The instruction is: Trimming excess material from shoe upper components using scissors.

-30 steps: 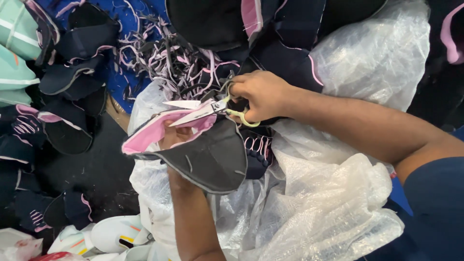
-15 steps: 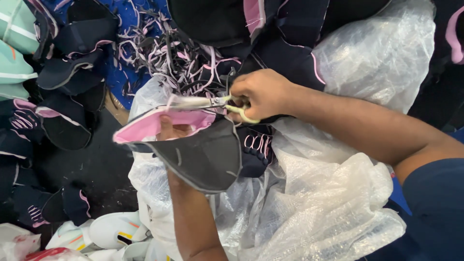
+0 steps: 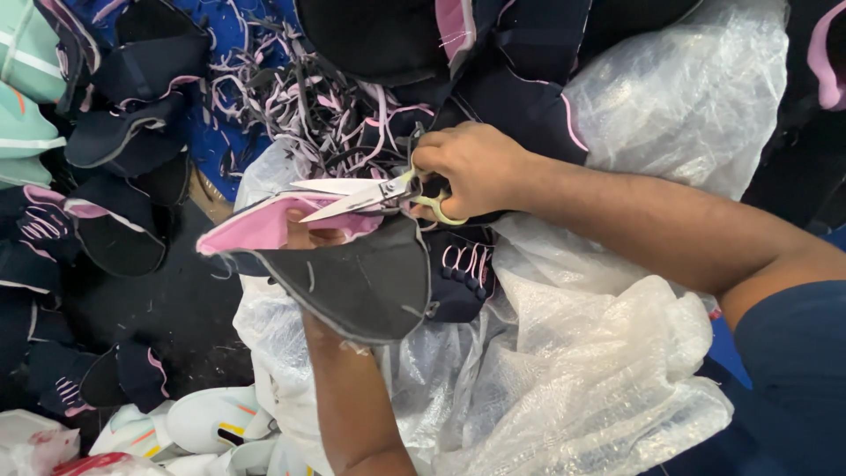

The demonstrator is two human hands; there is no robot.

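Plastic sheeting (image 3: 564, 379) lies crumpled nearest, and over it the left hand (image 3: 313, 231), mostly hidden, holds one dark shoe upper (image 3: 348, 273) with pink lining from inside; its grip I can't tell. Right hand (image 3: 471, 167) is closed through the handles of one pair of scissors (image 3: 370, 196), blades parted at the pink edge. Beyond, a heap of trimmed strips (image 3: 308, 106) and many more dark uppers (image 3: 115, 141).

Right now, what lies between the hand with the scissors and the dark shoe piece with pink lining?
In the head view, only the open scissors span it: the right hand holds their yellow handles, and the blades reach the pink-lined shoe piece.
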